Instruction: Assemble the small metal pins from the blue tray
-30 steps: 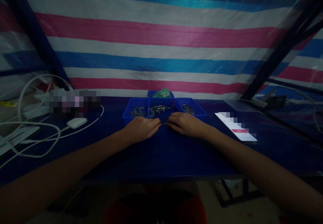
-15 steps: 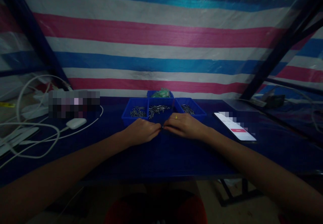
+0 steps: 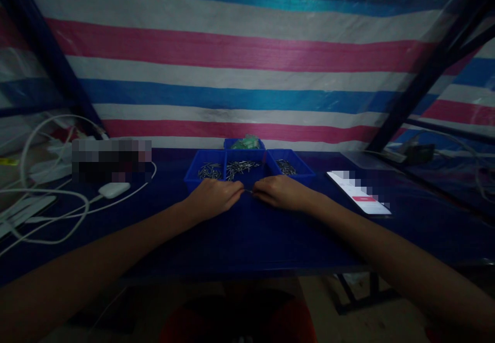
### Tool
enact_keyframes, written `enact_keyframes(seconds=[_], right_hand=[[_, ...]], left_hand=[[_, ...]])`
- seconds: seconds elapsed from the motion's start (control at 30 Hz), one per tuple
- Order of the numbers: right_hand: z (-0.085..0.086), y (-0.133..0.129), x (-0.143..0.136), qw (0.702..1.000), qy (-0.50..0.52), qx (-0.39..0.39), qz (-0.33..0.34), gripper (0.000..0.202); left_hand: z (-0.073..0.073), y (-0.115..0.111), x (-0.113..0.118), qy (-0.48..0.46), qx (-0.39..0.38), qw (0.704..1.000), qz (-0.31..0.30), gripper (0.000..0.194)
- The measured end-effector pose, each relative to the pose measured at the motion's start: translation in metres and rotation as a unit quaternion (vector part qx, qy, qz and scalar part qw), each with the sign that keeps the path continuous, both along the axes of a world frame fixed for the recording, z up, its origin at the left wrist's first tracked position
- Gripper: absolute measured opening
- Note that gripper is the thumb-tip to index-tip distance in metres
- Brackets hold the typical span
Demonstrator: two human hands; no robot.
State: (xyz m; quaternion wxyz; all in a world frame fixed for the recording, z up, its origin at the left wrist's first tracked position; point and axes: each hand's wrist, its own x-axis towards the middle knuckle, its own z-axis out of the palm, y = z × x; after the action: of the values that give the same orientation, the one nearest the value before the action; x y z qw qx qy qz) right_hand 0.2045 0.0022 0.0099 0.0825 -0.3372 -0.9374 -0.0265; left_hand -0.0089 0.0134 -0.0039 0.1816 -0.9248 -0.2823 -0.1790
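Observation:
Just in front of the blue bins, my left hand (image 3: 214,197) and my right hand (image 3: 284,192) face each other with their fingers pinched. A thin metal pin (image 3: 248,191) spans the small gap between the fingertips, one end at each hand. It is too small and dark to tell its exact kind. Behind my left hand a blue bin (image 3: 190,174) holds thin metal pieces (image 3: 210,170). The middle bin holds a pile of similar pieces (image 3: 242,166). More pieces (image 3: 285,166) lie in the right bin (image 3: 305,170), behind my right hand.
A rear blue bin (image 3: 228,143) holds a green plastic bag (image 3: 247,142). To the right lies a lit phone (image 3: 358,193) on the blue table (image 3: 247,245). White cables (image 3: 83,211) and a white adapter (image 3: 114,190) spread over the left. A striped sheet (image 3: 247,54) hangs behind.
My hands have drawn slightly apart, and more of the thin pin shows between the fingertips. My right hand has turned a little, so its ring no longer shows.

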Motion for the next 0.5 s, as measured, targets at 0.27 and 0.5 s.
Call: enact_keyframes(seconds=[0.27, 0.5], right_hand=[[0.0002, -0.0016, -0.0021, 1.000, 0.010, -0.010, -0.004, 0.016], [0.0052, -0.0023, 0.0003, 1.000, 0.014, 0.003, -0.018, 0.017]], left_hand=[[-0.0031, 0.0028, -0.0028, -0.018, 0.014, 0.998, -0.052, 0.027], [0.0011, -0.0005, -0.0021, 0.017, 0.015, 0.999, -0.028, 0.027]])
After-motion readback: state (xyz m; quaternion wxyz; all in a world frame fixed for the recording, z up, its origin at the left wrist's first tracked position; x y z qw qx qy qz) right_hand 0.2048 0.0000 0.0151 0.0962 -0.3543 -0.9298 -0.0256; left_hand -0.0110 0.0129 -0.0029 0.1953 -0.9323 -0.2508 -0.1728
